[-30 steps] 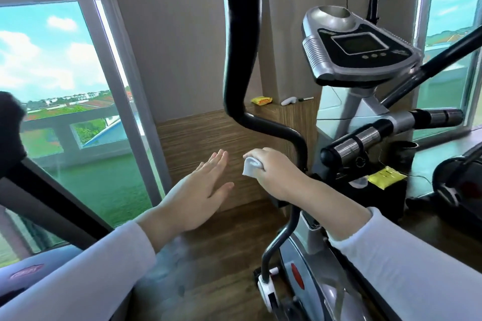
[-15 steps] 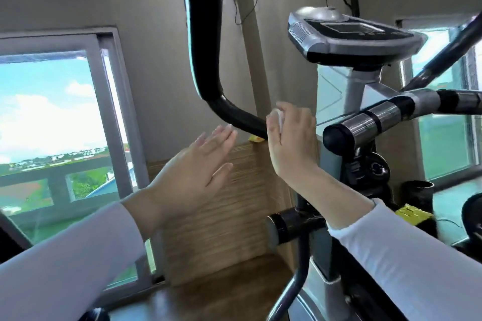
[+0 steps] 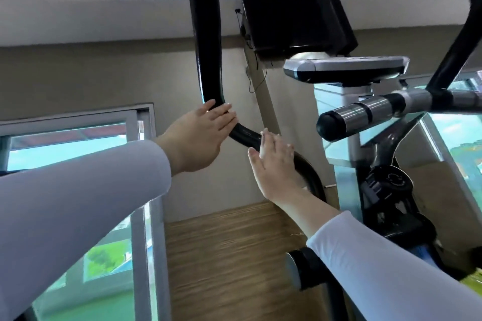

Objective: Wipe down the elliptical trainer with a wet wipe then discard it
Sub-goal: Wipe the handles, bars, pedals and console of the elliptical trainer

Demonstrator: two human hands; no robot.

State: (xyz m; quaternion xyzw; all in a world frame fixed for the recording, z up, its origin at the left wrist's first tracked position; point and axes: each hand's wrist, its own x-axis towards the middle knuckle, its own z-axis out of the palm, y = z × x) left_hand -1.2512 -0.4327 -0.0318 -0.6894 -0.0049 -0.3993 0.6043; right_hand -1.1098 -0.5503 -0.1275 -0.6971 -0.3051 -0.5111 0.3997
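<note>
From the head camera, the elliptical trainer (image 3: 350,96) fills the right half of the view, and its black curved handlebar (image 3: 206,34) runs down the middle and bends to the right. The left hand (image 3: 198,138) lies flat against the outside of that bend, fingers (image 3: 224,116) straight and together, gripping nothing. Just below it along the same handlebar, the right hand (image 3: 273,161) presses on the tube with its fingers (image 3: 268,142) stretched upward and not curled. The wet wipe cannot be made out, and whether it sits under this palm cannot be told. Right of the handlebar are the chrome-banded short grip (image 3: 365,114) and, above it, the grey console (image 3: 344,68) seen edge-on. A black wall-mounted screen (image 3: 287,21) hangs just behind the handlebar's upper stretch. Left of the handlebar is a window (image 3: 78,146), and below its bend is a wooden wall panel (image 3: 221,255).
</note>
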